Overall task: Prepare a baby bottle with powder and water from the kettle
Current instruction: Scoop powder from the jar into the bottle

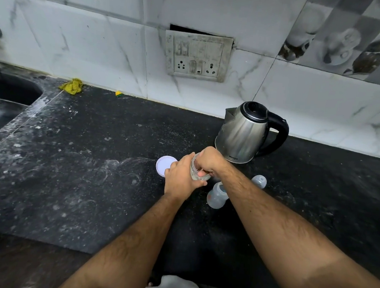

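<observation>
A clear glass powder jar [199, 175] stands open on the black counter [81, 170]. My left hand [181, 177] grips its side. My right hand [208, 161] reaches into its mouth with the fingers closed; what they hold is hidden. The jar's white lid [163, 164] lies flat just left of my left hand. An open clear baby bottle [217, 195] stands to the right of the jar, partly under my right forearm. Its cap with the teat [259, 181] sits further right. A steel kettle [243, 134] with a black handle stands behind the jar.
A sink [5, 104] is cut into the counter at far left. A yellow cloth [72, 86] and a small yellow sponge piece [118, 93] lie against the tiled wall. A switch and socket panel [197, 56] is on the wall above. The counter's front edge runs below my forearms.
</observation>
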A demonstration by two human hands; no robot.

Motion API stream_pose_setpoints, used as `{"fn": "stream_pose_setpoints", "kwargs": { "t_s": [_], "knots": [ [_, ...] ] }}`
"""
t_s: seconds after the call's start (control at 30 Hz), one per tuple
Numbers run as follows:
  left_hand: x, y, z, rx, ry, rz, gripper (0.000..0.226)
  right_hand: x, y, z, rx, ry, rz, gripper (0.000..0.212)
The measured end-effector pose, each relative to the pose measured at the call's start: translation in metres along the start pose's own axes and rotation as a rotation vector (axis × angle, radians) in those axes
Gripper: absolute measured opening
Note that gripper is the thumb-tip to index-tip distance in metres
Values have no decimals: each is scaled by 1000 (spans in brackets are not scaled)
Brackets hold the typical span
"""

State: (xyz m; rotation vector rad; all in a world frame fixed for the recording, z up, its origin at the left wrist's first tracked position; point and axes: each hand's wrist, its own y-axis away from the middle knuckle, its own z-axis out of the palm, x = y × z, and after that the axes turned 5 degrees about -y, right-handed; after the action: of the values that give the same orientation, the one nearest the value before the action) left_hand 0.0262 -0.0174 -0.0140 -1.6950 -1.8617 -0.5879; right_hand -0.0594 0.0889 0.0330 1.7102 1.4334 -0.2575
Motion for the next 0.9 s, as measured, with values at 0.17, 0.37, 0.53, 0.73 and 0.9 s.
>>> {"fn": "stream_pose_setpoints", "kwargs": {
  "t_s": [0.17,0.37,0.53,0.73,0.9],
  "knots": [
    [-1,-1,0,-7,-9,-8,99,2,9,-7,-46,-58,26,12],
    [-4,-3,0,-27,4,-46,99,3,30,-25,-31,-157,33,16],
    [-4,-6,-1,-35,25,-70,97,6,53,-39,-19,-232,18,23],
    [-5,-8,-2,-53,71,-92,94,17,62,-47,16,-250,-14,18],
    [-6,-9,-3,-58,80,-115,90,26,63,-49,48,-272,-13,17]
  ]
}}
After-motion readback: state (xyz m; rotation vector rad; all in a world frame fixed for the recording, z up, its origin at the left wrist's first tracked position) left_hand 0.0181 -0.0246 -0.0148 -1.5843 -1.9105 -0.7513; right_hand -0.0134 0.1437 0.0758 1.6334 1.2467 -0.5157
